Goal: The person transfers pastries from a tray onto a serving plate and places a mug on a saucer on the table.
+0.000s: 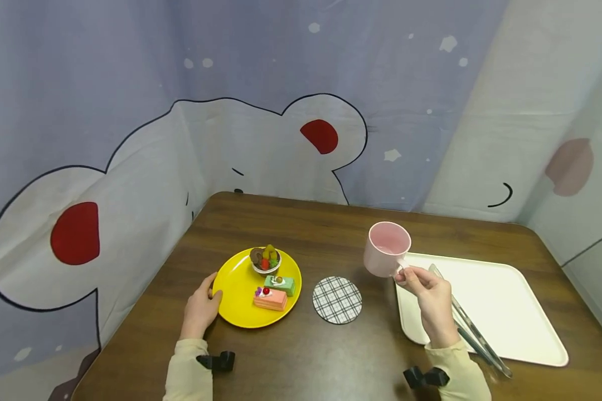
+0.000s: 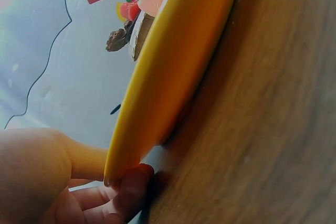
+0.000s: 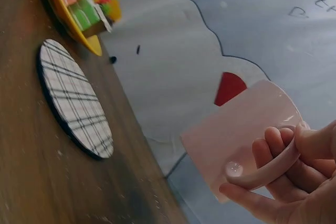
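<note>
My left hand (image 1: 200, 309) pinches the left rim of a yellow plate (image 1: 233, 289), thumb over the edge and fingers curled beneath it in the left wrist view. On the plate sit a fruit-topped cupcake (image 1: 265, 261), a green cake slice (image 1: 280, 285) and a pink cake slice (image 1: 271, 301). My right hand (image 1: 430, 298) grips the handle of a pink mug (image 1: 381, 262). Seen from the right wrist, the mug (image 3: 236, 129) hangs above the tabletop, its handle inside the curled fingers. Between plate and mug lies a round plaid coaster (image 1: 337, 300).
A white tray (image 1: 501, 301) lies on the right of the wooden table (image 1: 301, 362). Metal tongs (image 1: 474, 328) rest across its left part, partly hidden by the right hand and sleeve. Behind the table hangs a printed curtain (image 1: 261, 55).
</note>
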The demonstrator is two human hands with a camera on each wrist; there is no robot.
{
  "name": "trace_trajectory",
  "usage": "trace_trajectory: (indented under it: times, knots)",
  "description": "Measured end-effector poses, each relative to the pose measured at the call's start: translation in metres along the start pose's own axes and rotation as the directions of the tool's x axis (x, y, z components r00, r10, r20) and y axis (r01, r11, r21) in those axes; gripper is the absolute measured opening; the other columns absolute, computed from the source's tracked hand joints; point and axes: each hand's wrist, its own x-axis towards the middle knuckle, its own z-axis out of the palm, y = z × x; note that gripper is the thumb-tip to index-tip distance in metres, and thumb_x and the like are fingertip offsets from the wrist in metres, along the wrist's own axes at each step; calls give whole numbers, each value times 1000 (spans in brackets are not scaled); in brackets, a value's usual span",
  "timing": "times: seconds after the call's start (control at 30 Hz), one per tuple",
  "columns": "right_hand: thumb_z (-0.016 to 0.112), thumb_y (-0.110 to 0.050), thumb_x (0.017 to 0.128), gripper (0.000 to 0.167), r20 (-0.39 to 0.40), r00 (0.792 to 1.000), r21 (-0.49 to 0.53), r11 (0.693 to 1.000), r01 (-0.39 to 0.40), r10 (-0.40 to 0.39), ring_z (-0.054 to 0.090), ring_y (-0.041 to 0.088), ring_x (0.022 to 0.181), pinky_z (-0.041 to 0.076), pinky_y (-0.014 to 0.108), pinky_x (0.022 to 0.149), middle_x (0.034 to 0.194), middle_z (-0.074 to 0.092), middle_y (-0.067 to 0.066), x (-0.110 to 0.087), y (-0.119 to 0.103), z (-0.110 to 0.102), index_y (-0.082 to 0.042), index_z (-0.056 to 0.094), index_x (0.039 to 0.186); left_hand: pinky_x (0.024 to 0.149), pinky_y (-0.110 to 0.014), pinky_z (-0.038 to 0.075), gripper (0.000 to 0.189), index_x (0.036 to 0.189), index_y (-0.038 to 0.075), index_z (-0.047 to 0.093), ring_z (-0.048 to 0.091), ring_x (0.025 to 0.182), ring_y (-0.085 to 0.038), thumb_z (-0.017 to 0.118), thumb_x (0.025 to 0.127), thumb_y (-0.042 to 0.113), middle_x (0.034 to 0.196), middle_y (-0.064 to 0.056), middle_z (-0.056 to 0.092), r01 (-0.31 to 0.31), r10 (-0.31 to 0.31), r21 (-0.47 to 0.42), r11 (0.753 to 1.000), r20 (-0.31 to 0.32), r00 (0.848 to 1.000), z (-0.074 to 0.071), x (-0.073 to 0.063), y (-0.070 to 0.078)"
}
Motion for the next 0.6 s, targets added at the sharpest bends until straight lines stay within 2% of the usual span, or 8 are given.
trace_trajectory:
  times: [0.23, 0.43, 0.6]
  knots:
    - [60, -5, 94, 12, 27, 999, -28, 999, -37, 38, 69, 4, 70, 56, 23, 69, 72, 71, -8, -1, 6, 19, 1, 70, 90, 67, -33, 35, 52, 147, 4, 36, 47, 72, -23, 49, 98, 16, 84, -11, 49, -4, 4, -12, 1000, -4, 1000, -1, -1, 1]
    - [61, -4, 92, 20, 99, 995, 9, 1000, -25, 24, 70, 6, 70, 57, 24, 70, 72, 71, -5, -5, 7, 30, 15, 66, 94, 69, -35, 36, 52, 147, 5, 37, 46, 72, -22, 50, 97, 14, 83, -11, 49, 7, -7, -9, 1000, -29, 1000, 2, -1, 2]
    - [60, -2, 92, 24, 169, 986, -12, 1000, -2, 3, 69, 5, 71, 57, 25, 70, 73, 71, -6, -9, 9, 35, 21, 63, 96, 69, -35, 36, 53, 148, 5, 35, 47, 73, -24, 49, 98, 16, 86, -12, 50, 14, -14, -2, 1000, -9, 1000, 1, 1, 1]
